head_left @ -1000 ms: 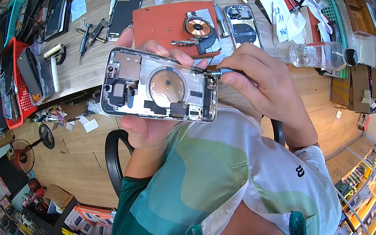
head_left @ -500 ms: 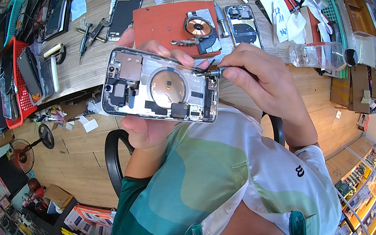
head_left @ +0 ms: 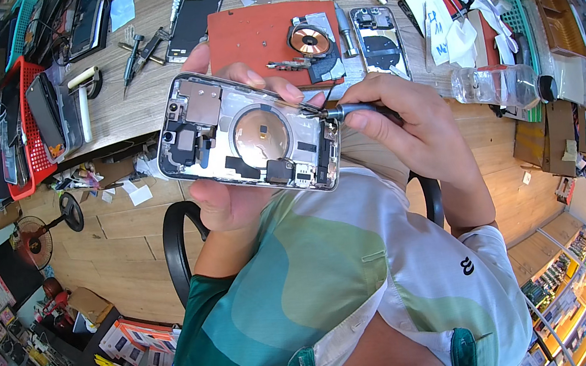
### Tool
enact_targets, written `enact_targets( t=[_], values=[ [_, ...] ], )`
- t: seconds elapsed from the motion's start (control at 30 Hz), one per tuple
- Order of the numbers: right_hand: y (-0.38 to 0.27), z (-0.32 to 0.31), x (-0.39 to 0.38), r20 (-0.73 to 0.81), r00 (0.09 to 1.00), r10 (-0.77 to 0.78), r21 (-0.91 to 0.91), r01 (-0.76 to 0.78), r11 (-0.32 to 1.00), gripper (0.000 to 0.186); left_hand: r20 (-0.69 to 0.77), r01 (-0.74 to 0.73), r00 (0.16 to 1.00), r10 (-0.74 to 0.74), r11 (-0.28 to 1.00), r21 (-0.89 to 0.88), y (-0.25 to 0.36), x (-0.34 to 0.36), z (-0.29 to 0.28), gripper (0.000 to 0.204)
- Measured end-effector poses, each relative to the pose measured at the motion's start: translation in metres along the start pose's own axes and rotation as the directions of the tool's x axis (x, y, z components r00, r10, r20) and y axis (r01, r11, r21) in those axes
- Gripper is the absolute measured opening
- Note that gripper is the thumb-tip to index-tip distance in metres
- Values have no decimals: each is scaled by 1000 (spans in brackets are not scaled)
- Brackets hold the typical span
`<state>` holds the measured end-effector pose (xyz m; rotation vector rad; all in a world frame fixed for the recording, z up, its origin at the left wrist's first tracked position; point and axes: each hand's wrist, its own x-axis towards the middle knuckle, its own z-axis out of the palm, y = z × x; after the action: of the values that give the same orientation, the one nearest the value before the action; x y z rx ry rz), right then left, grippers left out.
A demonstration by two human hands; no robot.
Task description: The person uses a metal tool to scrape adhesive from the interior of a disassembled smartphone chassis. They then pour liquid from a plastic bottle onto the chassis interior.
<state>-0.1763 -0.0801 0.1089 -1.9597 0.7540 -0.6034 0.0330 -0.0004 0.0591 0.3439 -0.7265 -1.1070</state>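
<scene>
Head view: left hand grips opened phone, right hand pinches screwdriver; red mat, bottle on far worktop.

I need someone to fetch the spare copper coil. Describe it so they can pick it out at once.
Start at the red mat on the wooden bench, above the opened phone in the left hand. At the mat's right edge lies a round copper coil on a dark grey plate. It is the only loose coil; the other sits inside the held phone.

Bright even light, soft shadows, sharp centre, strong fisheye bending, black vignetted corners
</scene>
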Motion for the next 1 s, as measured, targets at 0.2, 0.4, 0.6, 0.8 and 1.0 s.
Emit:
enact_targets(
  t=[0.2, 0.4, 0.6, 0.8, 1.0],
  values=[
    [5, 3, -1, -36, 999, -29, -40, 27, 999, 19, -9, 35, 999, -35, 999, 11, 2, -1, 2, 115],
    [3, 2, -1, -37, 999, 28, -8, -28, 1000, 20, -6, 43, 999, -43, 999, 10, 3, -2, 2, 116],
    [4, 0, -3, -41, 999, 12, 20, -11, 1000, 19, 3, 22, 1000, -22, 1000, -7, 1, -2, 5, 114],
    [-1, -9, -5, -27, 996, -85, 34, 86, 996, 18, -98, 26, 995, -24, 999, 24, 10, -1, -1, 109],
    [0, -13, -7, 0, 999, -53, 115, 53, 992, 20, -61, 11, 998, -11, 1000, 8, 10, -2, -6, 108]
  ],
)
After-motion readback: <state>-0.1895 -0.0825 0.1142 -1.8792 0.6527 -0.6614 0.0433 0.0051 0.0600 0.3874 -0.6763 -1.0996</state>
